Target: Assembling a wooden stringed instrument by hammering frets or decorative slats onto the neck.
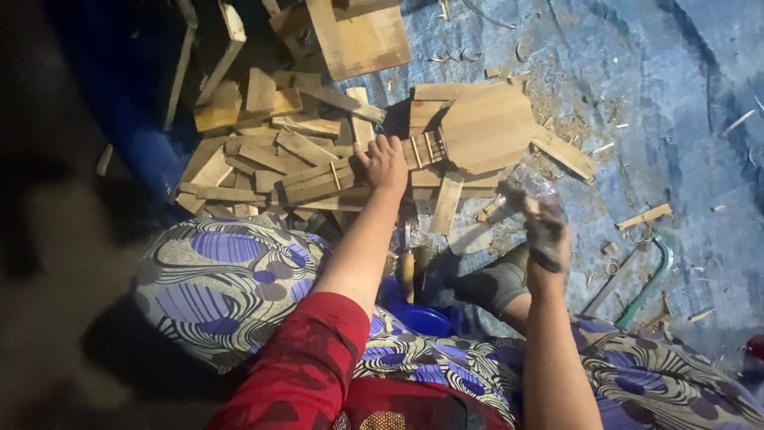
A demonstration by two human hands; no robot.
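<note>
On the blue tarp [660,103] ahead of my knees, my left hand [385,163] spreads flat on a wood strip [318,179] in the scrap pile [263,143], picking; gripping it seems next. My right hand [546,231] grips a dark tool, blurred. The blue bowl [422,320] by my lap shows nothing inside

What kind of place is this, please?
Probably an informal woodworking spot on the ground: a pile of cut wooden pieces, wood shavings on a blue tarpaulin, and a saw-like green-framed tool.
</note>
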